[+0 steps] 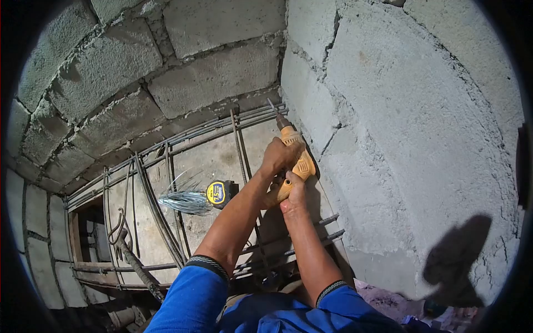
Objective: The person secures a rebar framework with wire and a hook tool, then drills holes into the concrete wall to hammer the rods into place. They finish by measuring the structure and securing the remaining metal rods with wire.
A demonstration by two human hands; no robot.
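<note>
My left hand (280, 155) covers the middle of the yellow drill (297, 158), and my right hand (293, 195) wraps its grip, so I can't see the trigger. The bit's tip (270, 103) is too thin to tell whether it touches the block wall (388, 139). The tape measure (217, 193) label is too small to read (perhaps a number). The bottom edge cuts off my blue sleeves (191, 299).
</note>
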